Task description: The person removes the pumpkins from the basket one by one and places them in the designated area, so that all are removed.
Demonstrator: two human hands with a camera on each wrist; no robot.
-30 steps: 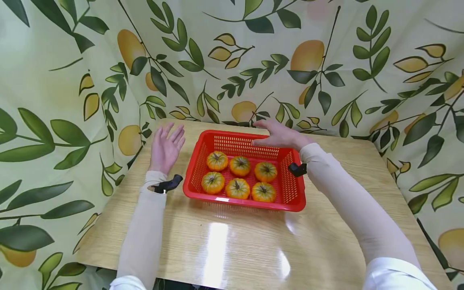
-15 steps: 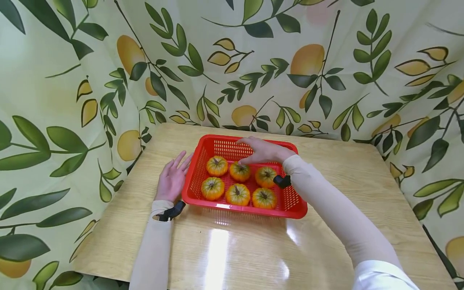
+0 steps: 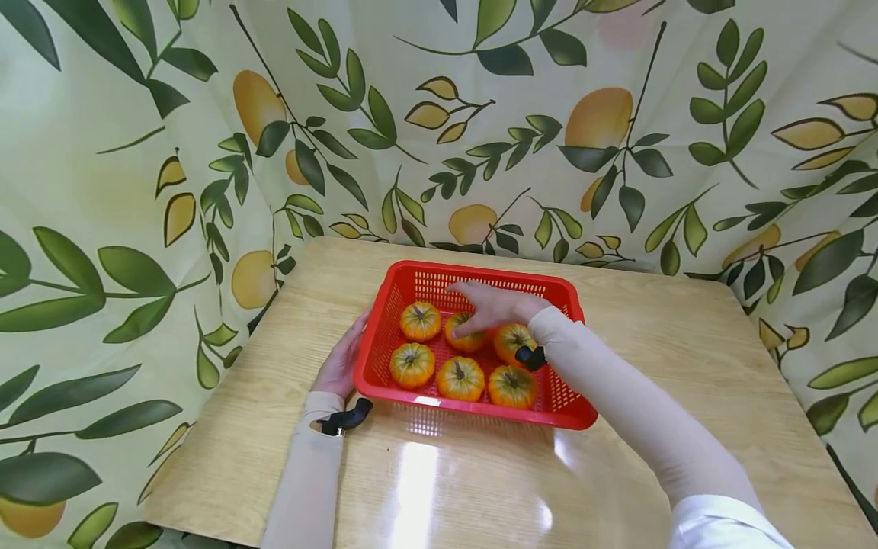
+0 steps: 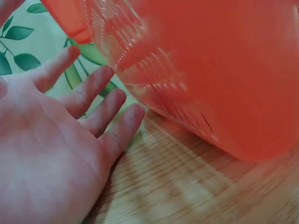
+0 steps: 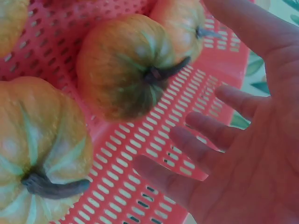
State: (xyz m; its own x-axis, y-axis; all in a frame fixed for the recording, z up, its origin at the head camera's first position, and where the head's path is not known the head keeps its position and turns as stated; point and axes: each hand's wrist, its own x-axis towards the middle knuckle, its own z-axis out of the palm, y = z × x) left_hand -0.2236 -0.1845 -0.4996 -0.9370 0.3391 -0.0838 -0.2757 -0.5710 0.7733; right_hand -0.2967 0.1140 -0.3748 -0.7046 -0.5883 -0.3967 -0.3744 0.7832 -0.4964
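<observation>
A red plastic basket (image 3: 473, 412) with slotted walls holds several small orange pumpkins in two rows. My right hand (image 3: 497, 305) hovers inside it over the back middle pumpkin (image 3: 468, 345), thumb and fingers spread. In the right wrist view nothing lies in that hand (image 5: 247, 158), and a pumpkin (image 5: 117, 60) with a dark stem is near the fingers. At the basket's left end is my left hand (image 3: 341, 364). Seen from the left wrist, its palm (image 4: 51, 140) is bare and the straight fingertips reach the basket's wall (image 4: 224, 79); whether they touch is unclear.
The basket stands on a wooden table (image 3: 288, 427) whose back edge meets a hanging cloth (image 3: 521, 76) printed with leaves and fruit. Back left (image 3: 421, 322) and back right (image 3: 513, 341) pumpkins flank the middle one. Black cameras (image 3: 350, 415) sit on the wrists.
My left hand has moved right to the basket's side. My right hand has come down and left from above the back rim to over the back middle pumpkin.
</observation>
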